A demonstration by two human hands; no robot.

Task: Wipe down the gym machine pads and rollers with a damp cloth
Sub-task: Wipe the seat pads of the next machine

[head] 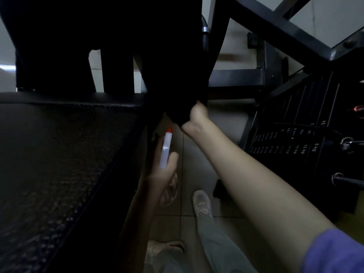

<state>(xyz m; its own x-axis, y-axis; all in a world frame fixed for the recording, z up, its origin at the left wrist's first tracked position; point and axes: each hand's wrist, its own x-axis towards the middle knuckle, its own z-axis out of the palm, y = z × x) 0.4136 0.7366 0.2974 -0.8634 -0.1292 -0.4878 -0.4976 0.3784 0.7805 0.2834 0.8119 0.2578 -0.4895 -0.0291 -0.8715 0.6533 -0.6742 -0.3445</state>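
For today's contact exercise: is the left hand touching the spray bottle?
Touching: the head view shows the left hand gripping the spray bottle's lower end.

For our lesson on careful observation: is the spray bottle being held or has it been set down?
Held. The left hand grips the white spray bottle around its lower half; its orange top points away from the person.
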